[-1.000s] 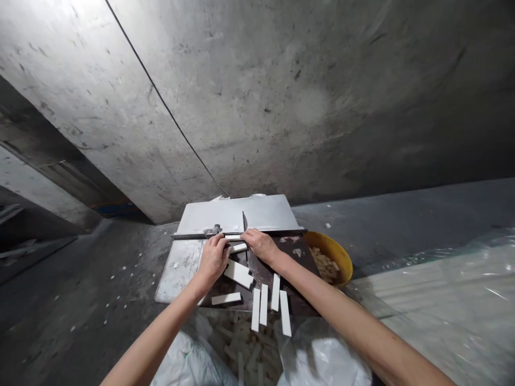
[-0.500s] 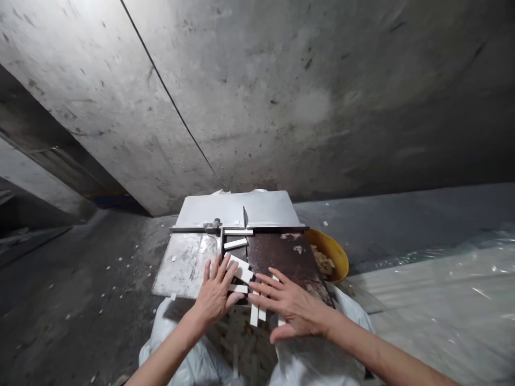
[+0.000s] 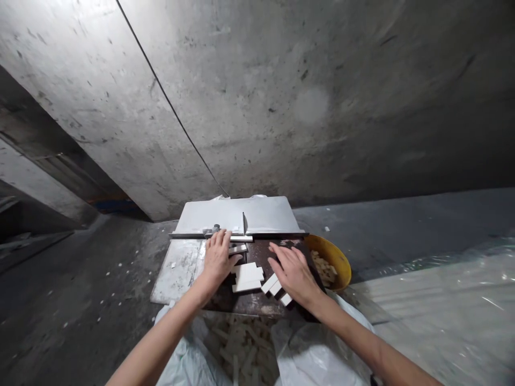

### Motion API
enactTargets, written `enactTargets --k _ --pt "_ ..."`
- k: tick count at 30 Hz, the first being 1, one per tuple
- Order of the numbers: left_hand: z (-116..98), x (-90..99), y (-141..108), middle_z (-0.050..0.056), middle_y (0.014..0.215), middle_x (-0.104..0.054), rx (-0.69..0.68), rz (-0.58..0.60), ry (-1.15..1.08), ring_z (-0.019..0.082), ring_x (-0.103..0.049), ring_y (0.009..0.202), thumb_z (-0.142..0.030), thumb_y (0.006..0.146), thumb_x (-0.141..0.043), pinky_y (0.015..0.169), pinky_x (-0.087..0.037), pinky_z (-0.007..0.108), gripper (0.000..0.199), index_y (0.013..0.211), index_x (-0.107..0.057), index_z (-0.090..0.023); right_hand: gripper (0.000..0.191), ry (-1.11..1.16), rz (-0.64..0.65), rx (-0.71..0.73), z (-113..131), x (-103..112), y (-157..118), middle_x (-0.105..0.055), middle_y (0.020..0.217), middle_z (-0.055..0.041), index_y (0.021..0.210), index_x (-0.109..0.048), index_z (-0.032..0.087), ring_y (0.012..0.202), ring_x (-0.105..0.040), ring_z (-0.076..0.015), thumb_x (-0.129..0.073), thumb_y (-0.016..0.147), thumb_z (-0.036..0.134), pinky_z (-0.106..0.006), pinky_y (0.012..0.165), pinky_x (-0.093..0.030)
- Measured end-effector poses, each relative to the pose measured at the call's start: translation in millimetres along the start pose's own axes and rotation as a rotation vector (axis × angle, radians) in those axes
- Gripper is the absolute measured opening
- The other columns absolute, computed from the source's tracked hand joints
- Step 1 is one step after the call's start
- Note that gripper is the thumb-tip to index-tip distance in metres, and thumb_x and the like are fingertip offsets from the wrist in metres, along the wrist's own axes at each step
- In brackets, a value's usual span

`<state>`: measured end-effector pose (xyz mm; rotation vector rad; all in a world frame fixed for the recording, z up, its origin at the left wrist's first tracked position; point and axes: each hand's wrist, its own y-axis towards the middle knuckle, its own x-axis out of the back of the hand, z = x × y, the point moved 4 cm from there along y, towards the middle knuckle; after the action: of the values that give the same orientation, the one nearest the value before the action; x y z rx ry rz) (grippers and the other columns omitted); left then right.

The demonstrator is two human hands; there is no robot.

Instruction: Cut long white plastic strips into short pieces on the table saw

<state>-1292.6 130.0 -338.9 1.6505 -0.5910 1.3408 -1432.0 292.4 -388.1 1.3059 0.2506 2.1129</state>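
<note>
My left hand (image 3: 218,258) lies at the left of the dark tabletop (image 3: 257,306), fingers stretched forward beside a short white strip (image 3: 238,250); its thumb is just below that strip. Another white strip (image 3: 243,239) rests against the fence, near a thin upright blade (image 3: 243,222). Between my hands sits a close group of white strips (image 3: 248,277), side by side. My right hand (image 3: 294,271) is open, palm down, partly over several slanted white strips (image 3: 276,288); their far ends are hidden beneath it. Neither hand is gripping anything that shows.
A yellow bucket (image 3: 341,266) with pale pieces stands right of the table. Below its front edge is a heap of pale strips (image 3: 245,346) between plastic-covered legs. A white board (image 3: 265,214) lies behind the fence, before a concrete wall (image 3: 257,107). Clear plastic sheeting (image 3: 446,305) covers the right side.
My left hand has moved forward toward the fence. My right hand has shifted right and forward. The strips under them now lie grouped in the middle and slanted at the right.
</note>
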Motion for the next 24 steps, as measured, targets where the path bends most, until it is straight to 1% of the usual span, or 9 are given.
enactTargets --k 2,5,7,9,12,14,16,20,24 --pt "9.1 -1.4 17.8 0.013 0.14 -0.048 0.029 0.036 0.052 0.032 -0.047 0.123 -0.044 0.075 -0.075 0.099 -0.04 0.043 0.077 0.139 -0.038 -0.02 0.044 0.047 0.099 -0.083 2.9 -15.8 22.5 -0.061 0.125 -0.0155 0.138 -0.042 0.013 0.12 -0.053 -0.0255 -0.036 0.097 0.027 -0.048 0.107 -0.03" --pt "20.7 -6.5 28.3 0.012 0.132 -0.055 0.017 0.089 0.101 0.031 -0.054 0.112 -0.047 0.076 -0.073 0.094 -0.043 0.04 0.08 0.14 -0.036 -0.018 0.047 0.083 0.245 -0.14 7.7 -40.7 46.0 -0.056 0.131 -0.0218 0.139 -0.038 0.005 0.125 -0.049 -0.0272 -0.035 0.095 0.023 -0.046 0.107 -0.031" --pt "28.8 -9.2 26.5 0.013 0.131 -0.056 -0.018 0.111 0.085 0.031 -0.055 0.11 -0.047 0.077 -0.073 0.094 -0.043 0.04 0.081 0.141 -0.034 -0.016 0.048 0.099 0.271 -0.133 9.6 -50.4 53.0 -0.053 0.133 -0.0239 0.139 -0.036 0.003 0.127 -0.047 -0.027 -0.035 0.095 0.022 -0.045 0.106 -0.032" --pt "37.4 -8.6 22.3 0.013 0.132 -0.056 -0.049 0.116 0.022 0.029 -0.055 0.112 -0.043 0.081 -0.069 0.094 -0.044 0.038 0.076 0.142 -0.032 -0.016 0.049 0.114 0.268 -0.125 9.3 -54.4 54.5 -0.053 0.134 -0.0223 0.141 -0.034 0.006 0.128 -0.047 -0.0251 -0.034 0.095 0.022 -0.042 0.106 -0.033" --pt "46.8 -2.3 21.1 0.008 0.126 -0.061 -0.057 0.105 -0.029 0.022 -0.056 0.111 -0.029 0.091 -0.055 0.095 -0.045 0.034 0.051 0.138 -0.036 -0.022 0.051 0.137 0.267 -0.115 6.6 -54.6 52.5 -0.055 0.132 -0.0192 0.144 -0.029 0.01 0.126 -0.048 -0.0228 -0.034 0.095 0.019 -0.04 0.105 -0.033" --pt "46.3 0.6 26.5 0.006 0.121 -0.064 -0.069 0.122 0.002 0.021 -0.056 0.111 -0.025 0.093 -0.052 0.097 -0.043 0.034 0.042 0.134 -0.042 -0.023 0.052 0.149 0.268 -0.099 5.8 -53.1 51.6 -0.056 0.131 -0.019 0.145 -0.028 0.01 0.125 -0.049 -0.0228 -0.034 0.094 0.017 -0.041 0.105 -0.033" --pt "40.6 -0.4 35.9 0.007 0.12 -0.065 -0.088 0.155 0.035 0.023 -0.055 0.114 -0.026 0.09 -0.057 0.099 -0.041 0.036 0.042 0.131 -0.045 -0.023 0.054 0.145 0.274 -0.084 6.1 -51.6 51.5 -0.058 0.128 -0.0195 0.146 -0.027 0.008 0.124 -0.05 -0.0233 -0.033 0.092 0.015 -0.041 0.105 -0.032" --pt "26.1 -12.3 55.4 0.006 0.108 -0.069 -0.093 0.211 0.051 0.023 -0.062 0.104 -0.03 0.086 -0.064 0.095 -0.041 0.034 0.048 0.129 -0.046 -0.022 0.058 0.095 0.281 -0.074 8.6 -49.6 51.4 -0.059 0.126 -0.0197 0.147 -0.024 0.005 0.122 -0.051 -0.0245 -0.032 0.09 0.012 -0.043 0.105 -0.032" --pt "20.0 -22.9 61.7 0.005 0.097 -0.071 -0.072 0.234 0.055 0.022 -0.065 0.097 -0.034 0.086 -0.065 0.091 -0.041 0.032 0.046 0.126 -0.045 -0.021 0.058 0.073 0.276 -0.079 9.1 -49.2 50.0 -0.059 0.127 -0.0186 0.147 -0.025 0.006 0.121 -0.052 -0.0247 -0.032 0.089 0.009 -0.045 0.106 -0.03"
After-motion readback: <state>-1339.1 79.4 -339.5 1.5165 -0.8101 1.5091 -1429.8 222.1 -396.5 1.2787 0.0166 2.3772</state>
